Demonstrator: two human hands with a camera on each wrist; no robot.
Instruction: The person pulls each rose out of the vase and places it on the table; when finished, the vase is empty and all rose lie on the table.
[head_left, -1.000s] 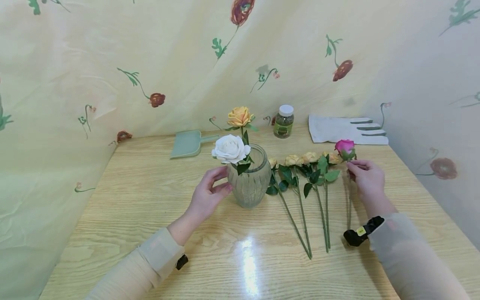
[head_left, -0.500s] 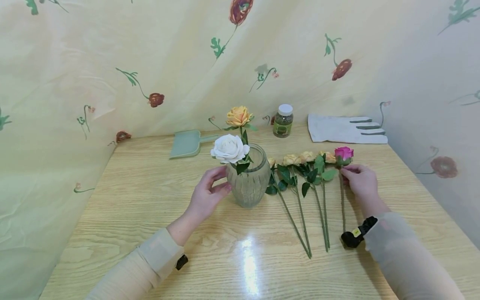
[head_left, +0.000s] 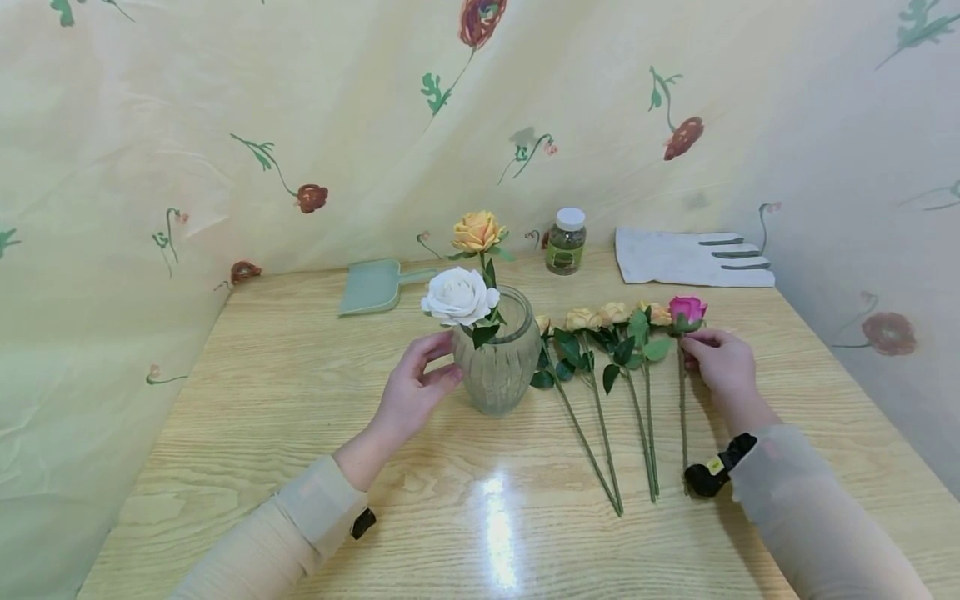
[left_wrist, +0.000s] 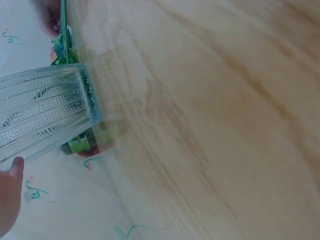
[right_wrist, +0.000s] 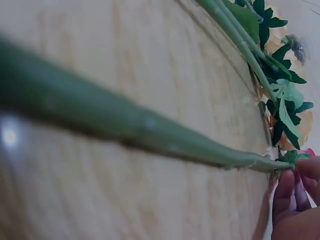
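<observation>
A ribbed glass vase (head_left: 498, 379) stands upright near the middle of the table. One white rose (head_left: 459, 296) and one orange-yellow rose (head_left: 478, 232) lean out over its left and back rim. My left hand (head_left: 412, 387) holds the vase from the left, fingers behind and thumb (left_wrist: 17, 170) against the glass. On the right, my right hand (head_left: 723, 367) pinches a pink rose (head_left: 687, 310) by the stem just below its bloom. That stem (right_wrist: 150, 127) runs toward the wrist camera. Between vase and right hand, several yellow roses (head_left: 583, 319) lie side by side, stems toward me.
Along the back of the table are a pale green dustpan (head_left: 372, 286), a white-lidded jar (head_left: 566, 246) and a white and grey glove (head_left: 686, 257). Flower-printed cloth (head_left: 360, 125) hangs behind and at both sides.
My right hand has moved slightly left and toward me with the pink rose, whose bloom now sits lower, beside the yellow roses. The left hand and vase have stayed put.
</observation>
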